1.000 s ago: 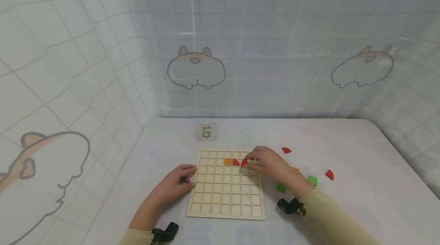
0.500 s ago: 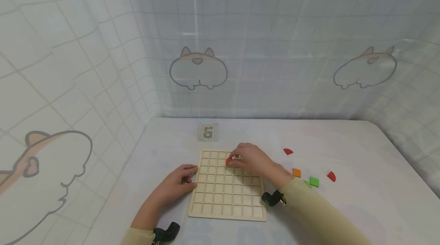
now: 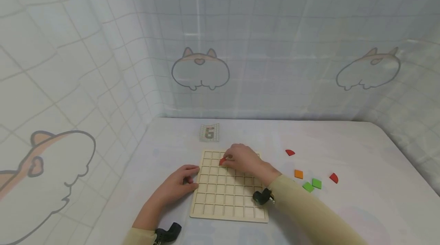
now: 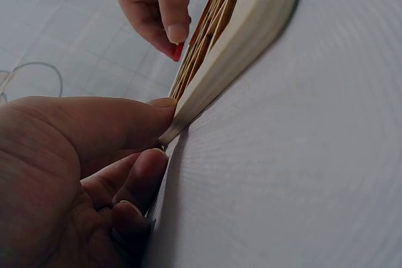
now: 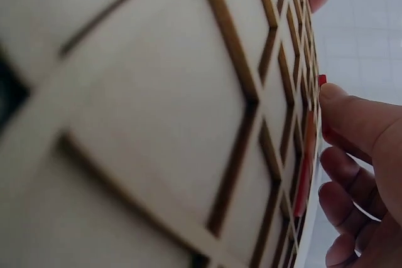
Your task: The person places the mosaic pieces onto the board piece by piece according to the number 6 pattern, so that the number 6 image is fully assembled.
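Note:
A pale wooden grid board lies flat on the table. My left hand holds its left edge, thumb and fingertips at the rim in the left wrist view. Over the upper rows, my right hand pinches a red quarter-circle tile between thumb and fingers. In the right wrist view this tile stands up at the thumb tip, while an orange tile and a red tile lie in the board's cells. From above, the right hand hides those placed tiles.
Right of the board lie an orange square, two green squares and two red quarter-circles, one farther right. Behind the board is a small pattern card. Patterned curtains surround the table's back and sides.
The right hand has moved left along the board's upper row with the red tile, passing over the placed orange and red tiles. The left hand stays at the board's edge.

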The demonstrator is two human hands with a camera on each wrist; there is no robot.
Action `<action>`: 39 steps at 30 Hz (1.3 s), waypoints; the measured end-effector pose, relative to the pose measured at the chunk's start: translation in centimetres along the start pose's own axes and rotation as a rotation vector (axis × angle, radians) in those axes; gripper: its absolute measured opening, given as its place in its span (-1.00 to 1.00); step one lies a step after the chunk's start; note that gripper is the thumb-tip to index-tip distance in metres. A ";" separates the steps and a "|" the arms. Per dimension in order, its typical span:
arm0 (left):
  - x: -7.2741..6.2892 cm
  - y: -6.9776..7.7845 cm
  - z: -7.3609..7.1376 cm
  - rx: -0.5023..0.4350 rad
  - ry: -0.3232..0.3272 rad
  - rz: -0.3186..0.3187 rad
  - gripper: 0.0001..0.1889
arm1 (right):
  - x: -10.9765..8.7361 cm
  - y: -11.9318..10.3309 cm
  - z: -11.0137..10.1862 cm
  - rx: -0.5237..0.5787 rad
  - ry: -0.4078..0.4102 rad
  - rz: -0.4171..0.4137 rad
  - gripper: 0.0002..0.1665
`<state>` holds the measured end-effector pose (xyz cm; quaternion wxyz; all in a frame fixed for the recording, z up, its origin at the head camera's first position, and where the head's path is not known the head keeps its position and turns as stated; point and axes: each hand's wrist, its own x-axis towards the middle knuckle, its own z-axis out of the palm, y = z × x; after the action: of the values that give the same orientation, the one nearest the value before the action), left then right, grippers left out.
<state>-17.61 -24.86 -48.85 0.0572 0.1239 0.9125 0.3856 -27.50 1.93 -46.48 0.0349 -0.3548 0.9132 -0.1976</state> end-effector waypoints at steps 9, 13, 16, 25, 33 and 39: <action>-0.2 0.3 -0.3 -0.014 -0.009 0.014 -0.42 | 0.2 0.1 0.4 0.009 -0.018 0.032 -0.74; -0.2 0.5 -0.3 -0.013 -0.013 0.011 -0.42 | 0.0 0.2 0.2 0.021 -0.019 0.021 -0.76; -0.2 0.6 -0.3 -0.014 -0.014 0.012 -0.42 | 0.0 0.2 0.1 0.027 -0.020 0.032 -0.75; -0.1 0.6 -0.3 -0.008 -0.014 0.013 -0.43 | -0.1 0.2 0.0 0.022 -0.020 0.055 -0.66; -0.2 0.4 -0.3 -0.018 -0.018 0.022 -0.42 | 0.1 0.2 0.2 0.017 -0.024 0.023 -0.76; -0.3 0.4 -0.3 -0.020 -0.016 0.021 -0.42 | 0.1 0.0 0.1 0.004 -0.025 0.029 -0.76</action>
<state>-17.35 -24.88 -48.35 0.0617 0.1361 0.9066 0.3945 -27.55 1.82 -46.55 0.0499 -0.3438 0.9174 -0.1942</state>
